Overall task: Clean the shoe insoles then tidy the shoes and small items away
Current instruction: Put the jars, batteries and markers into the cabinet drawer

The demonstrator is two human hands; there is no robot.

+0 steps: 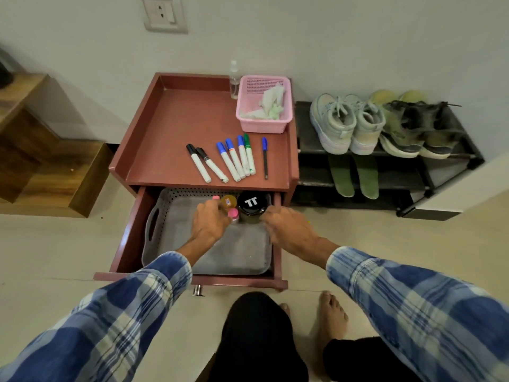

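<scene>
A drawer sticks out of the table at 6 o'clock. A tray lies in it, with a jar and small bottles at its 12 o'clock end. On the table, markers lie at 6 o'clock, a basket at 2 o'clock. At 3 o'clock stands a shoe rack: shoes on top, insoles below.

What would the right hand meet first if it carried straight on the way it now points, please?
Probably the round black jar with white letters on its lid: the right hand points at it, its fingers close beside it; contact is unclear.
</scene>
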